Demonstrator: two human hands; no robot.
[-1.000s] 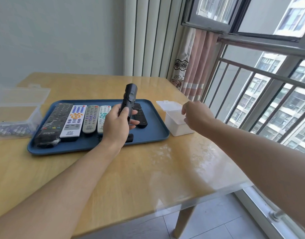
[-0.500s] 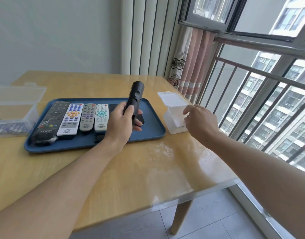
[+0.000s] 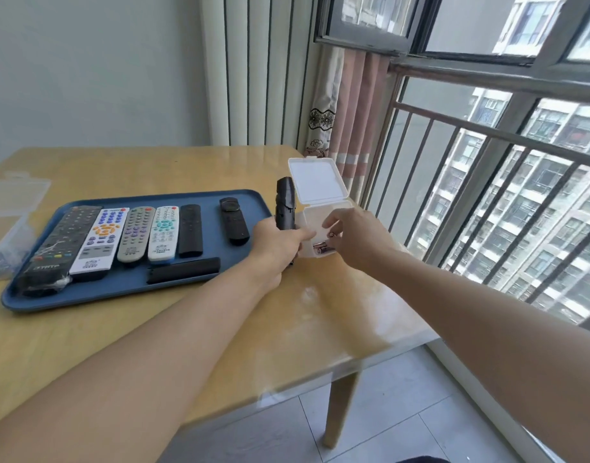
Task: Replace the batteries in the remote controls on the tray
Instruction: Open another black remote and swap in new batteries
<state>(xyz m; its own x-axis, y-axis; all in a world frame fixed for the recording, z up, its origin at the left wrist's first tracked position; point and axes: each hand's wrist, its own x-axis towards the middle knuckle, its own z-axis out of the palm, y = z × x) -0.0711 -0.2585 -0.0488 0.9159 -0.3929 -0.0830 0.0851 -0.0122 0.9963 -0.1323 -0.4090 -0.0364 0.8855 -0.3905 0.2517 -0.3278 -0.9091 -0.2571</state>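
one remote out of the row is in play: left hand [image 3: 276, 244] is wrapped around a black remote [image 3: 285, 208], holding it upright just off the tray's right edge, hard against the small white box [image 3: 323, 228]. half a second back that remote was over the tray and the box lid lay lower; now the lid [image 3: 318, 179] stands up and the remote has come across to the box.

right hand [image 3: 352, 237] has gone from hovering beside the box to fingers down inside it. batteries [image 3: 323, 250] show at the bottom through the wall. can't tell whether the fingers have pinched one yet, the hand hides the tips.

blue tray [image 3: 119, 289] carries six other remotes: a big black one at far left, three light ones, two black ones. a loose black cover [image 3: 183, 269] lies across the near side, likely the held remote's battery door.

read: compartment is open, this is the fetch-a-cell step for this remote. whether the box holds fresh or spent cells isn't clear. clear bin [image 3: 6, 225] at far left also holds cells.
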